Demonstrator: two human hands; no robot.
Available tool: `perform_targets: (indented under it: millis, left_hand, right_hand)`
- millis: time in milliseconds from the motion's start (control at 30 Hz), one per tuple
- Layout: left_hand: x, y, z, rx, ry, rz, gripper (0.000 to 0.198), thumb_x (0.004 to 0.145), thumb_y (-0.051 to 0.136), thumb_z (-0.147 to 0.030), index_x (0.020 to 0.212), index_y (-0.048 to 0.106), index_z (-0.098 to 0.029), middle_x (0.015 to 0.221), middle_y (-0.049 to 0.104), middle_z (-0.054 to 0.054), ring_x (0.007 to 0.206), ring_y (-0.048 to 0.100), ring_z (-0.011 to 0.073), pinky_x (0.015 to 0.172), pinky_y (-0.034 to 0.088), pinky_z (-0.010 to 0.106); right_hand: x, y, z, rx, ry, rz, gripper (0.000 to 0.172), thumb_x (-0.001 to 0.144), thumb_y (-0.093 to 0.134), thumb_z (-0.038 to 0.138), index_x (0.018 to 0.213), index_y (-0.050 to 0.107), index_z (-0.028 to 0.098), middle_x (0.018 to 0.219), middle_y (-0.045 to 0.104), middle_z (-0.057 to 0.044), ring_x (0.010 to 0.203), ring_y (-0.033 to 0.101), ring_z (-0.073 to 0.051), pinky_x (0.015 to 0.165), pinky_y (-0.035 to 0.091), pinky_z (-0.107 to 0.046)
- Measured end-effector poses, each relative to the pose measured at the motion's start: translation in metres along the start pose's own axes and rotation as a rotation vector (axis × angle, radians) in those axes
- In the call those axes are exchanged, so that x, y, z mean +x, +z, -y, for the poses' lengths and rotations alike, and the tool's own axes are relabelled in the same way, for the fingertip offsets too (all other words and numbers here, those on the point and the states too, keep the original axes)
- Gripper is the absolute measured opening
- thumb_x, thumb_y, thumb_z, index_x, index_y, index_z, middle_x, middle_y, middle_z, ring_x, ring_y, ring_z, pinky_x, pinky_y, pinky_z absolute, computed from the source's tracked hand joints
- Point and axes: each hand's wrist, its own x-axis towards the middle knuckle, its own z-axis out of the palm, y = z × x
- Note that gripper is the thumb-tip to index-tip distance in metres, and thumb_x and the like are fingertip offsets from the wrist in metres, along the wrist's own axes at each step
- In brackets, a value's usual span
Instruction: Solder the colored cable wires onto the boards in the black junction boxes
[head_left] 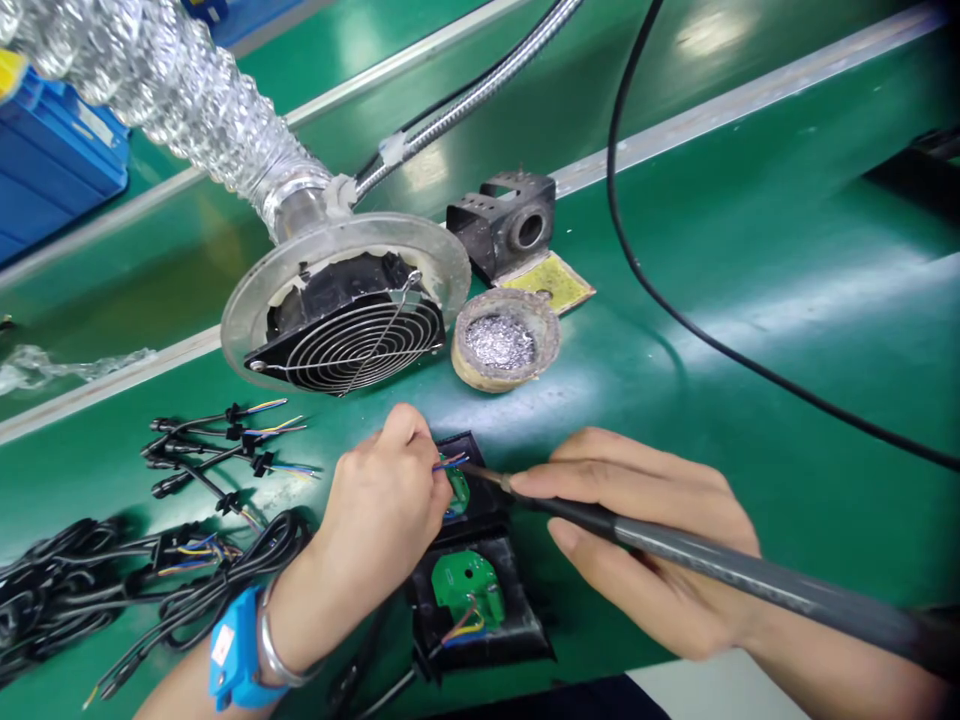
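My left hand (390, 480) is closed on thin coloured wires (451, 462), whose ends poke out past the fingertips. A blue wrist strap (241, 650) circles that wrist. In my right hand (660, 530) a dark soldering iron (675, 540) is gripped like a pen, its tip close to the wire ends; whether they touch I cannot tell. Under the wires, a green circuit board (459, 492) in a black housing (471, 450) is partly hidden by my left hand. Nearer me lies a second green circuit board (469, 585) with coloured wires attached, in its own black housing (517, 600).
A fume extractor fan (360, 345) hangs from a foil duct (187, 100). Behind the boards stand a bowl of silvery scraps (502, 340), a yellow sponge (551, 282) and an iron holder (517, 225). Black cables (67, 590) and short connector leads (202, 450) lie left; a cord (675, 310) arcs right.
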Motion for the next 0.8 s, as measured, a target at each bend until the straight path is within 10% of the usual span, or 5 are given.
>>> perform_targets:
  millis: [800]
  left_hand:
    - [0.001, 0.003, -0.004, 0.071, -0.004, -0.02, 0.012, 0.083, 0.052, -0.016, 0.075, 0.061, -0.017, 0.088, 0.058, 0.002, 0.061, 0.058, 0.0157, 0.045, 0.039, 0.031]
  right_hand:
    - [-0.013, -0.014, 0.03, -0.178, 0.162, -0.171, 0.035, 0.082, 0.056, 0.007, 0.112, 0.065, 0.023, 0.079, 0.065, -0.003, 0.061, 0.061, -0.014, 0.048, 0.05, -0.026]
